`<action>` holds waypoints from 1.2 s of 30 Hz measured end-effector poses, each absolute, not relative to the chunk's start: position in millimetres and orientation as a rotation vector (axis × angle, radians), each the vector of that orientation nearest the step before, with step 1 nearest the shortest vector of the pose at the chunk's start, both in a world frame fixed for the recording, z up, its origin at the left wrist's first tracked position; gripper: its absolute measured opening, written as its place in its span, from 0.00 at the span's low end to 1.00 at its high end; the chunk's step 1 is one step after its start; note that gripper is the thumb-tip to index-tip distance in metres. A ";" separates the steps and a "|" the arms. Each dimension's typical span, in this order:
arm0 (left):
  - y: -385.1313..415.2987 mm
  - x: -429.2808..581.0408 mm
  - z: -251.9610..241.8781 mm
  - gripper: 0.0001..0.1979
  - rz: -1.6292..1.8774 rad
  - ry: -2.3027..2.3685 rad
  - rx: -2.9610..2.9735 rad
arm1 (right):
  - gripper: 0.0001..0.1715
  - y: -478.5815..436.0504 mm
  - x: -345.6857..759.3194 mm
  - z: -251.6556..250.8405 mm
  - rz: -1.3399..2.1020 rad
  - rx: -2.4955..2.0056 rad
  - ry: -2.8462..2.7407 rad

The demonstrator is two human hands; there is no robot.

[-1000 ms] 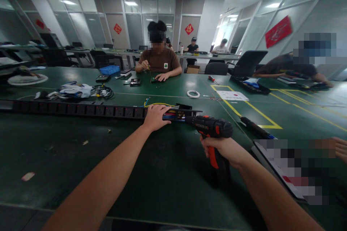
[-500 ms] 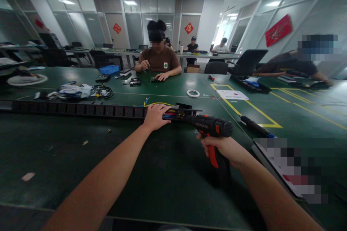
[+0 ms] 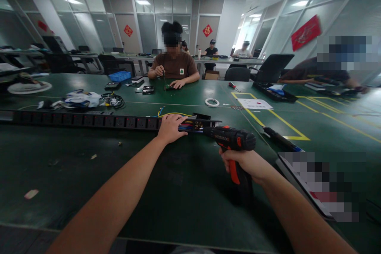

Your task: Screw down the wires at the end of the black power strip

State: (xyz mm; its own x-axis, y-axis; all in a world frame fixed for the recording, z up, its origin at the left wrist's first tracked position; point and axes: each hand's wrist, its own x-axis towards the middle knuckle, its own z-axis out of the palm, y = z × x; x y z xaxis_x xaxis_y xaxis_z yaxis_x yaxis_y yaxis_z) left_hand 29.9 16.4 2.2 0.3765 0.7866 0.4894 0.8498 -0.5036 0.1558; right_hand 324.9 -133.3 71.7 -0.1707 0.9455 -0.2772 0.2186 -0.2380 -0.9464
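A long black power strip with a row of sockets lies across the green table. My left hand is wrapped over its right part, holding it beside the open end, where coloured wires and small metal terminals show. My right hand grips the handle of a black and orange power drill. The drill's nose points left at the strip's open end, and a bit shows between them. Whether its tip touches a screw is too small to tell. A yellow wire runs behind the strip.
Behind the strip lie a cable bundle, a white tape roll and a red screwdriver. To the right are a black tool and a tablet-like device. A person works opposite; another leans at the right.
The drill has shifted very slightly right, and more of the bit shows at its nose. My left hand has stayed on the strip. The person at the right has moved a little.
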 end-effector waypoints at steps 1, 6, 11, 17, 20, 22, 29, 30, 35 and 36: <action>16.5 30.0 2.2 0.35 -0.786 -1.496 -2.505 | 0.13 -133.5 324.7 72.5 1.460 -1.456 -1.376; 17.4 30.3 2.2 0.35 -0.788 -1.500 -2.517 | 0.12 -135.0 323.8 75.4 1.463 -1.469 -1.364; 16.5 30.3 2.4 0.36 -0.792 -1.504 -2.521 | 0.12 -135.2 324.6 75.1 1.455 -1.462 -1.378; 16.0 30.5 3.4 0.35 -0.775 -1.507 -2.518 | 0.13 -135.8 322.4 77.0 1.449 -1.483 -1.381; 16.4 30.2 3.2 0.35 -0.779 -1.503 -2.516 | 0.14 -136.5 321.1 78.2 1.444 -1.488 -1.365; 16.5 30.1 2.8 0.35 -0.779 -1.497 -2.511 | 0.14 -136.5 321.3 78.7 1.448 -1.488 -1.369; 15.9 30.7 3.4 0.36 -0.768 -1.496 -2.504 | 0.11 -135.3 324.4 76.4 1.454 -1.471 -1.395; 15.9 30.7 3.6 0.36 -0.768 -1.494 -2.503 | 0.11 -135.1 324.6 75.6 1.452 -1.469 -1.396; 17.3 30.0 2.4 0.35 -0.776 -1.494 -2.497 | 0.13 -134.1 326.4 72.1 1.451 -1.460 -1.382; 17.9 29.8 1.7 0.35 -0.778 -1.495 -2.501 | 0.14 -134.2 326.9 72.0 1.452 -1.461 -1.380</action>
